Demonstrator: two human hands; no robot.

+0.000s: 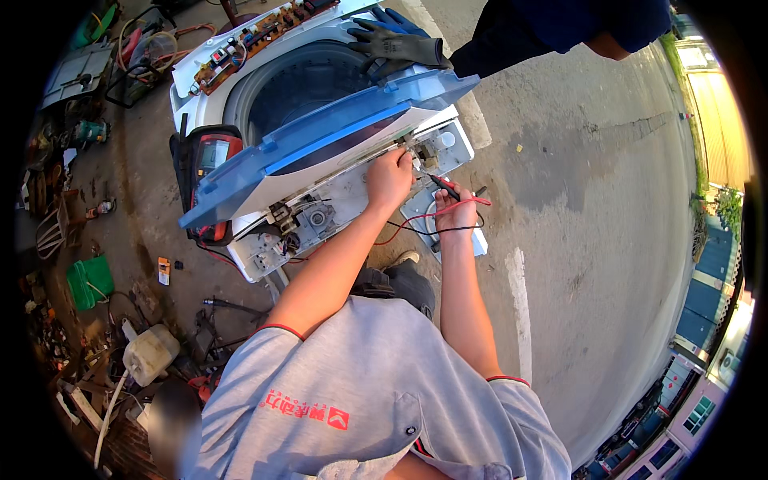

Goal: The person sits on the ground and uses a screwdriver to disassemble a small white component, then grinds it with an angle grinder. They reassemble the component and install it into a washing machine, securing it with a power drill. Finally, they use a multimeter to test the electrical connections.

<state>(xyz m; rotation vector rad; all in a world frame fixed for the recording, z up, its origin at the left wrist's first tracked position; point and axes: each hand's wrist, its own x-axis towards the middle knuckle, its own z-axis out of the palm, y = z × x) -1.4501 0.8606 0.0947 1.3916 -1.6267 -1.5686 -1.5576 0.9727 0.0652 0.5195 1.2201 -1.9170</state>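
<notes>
A top-loading washing machine (214, 106) stands before me with its translucent blue lid (336, 138) raised. Along its near edge lies an opened compartment (340, 192) with wiring and small parts. My left hand (391, 178) reaches into this compartment, fingers closed at the connectors; what they pinch is hidden. To the right, my right hand (456, 214) is closed around the test probes (445, 188), their black tip pointing at the compartment. Red and black leads loop below them. A red and dark multimeter (214, 154) rests at the machine's left side.
A circuit board (252, 42) and grey work gloves (396, 46) lie on the machine's top. A white panel (477, 240) is below my right hand. Another person in dark clothing (528, 36) stands at the far right. A green container (90, 282) and scattered parts cover the left ground.
</notes>
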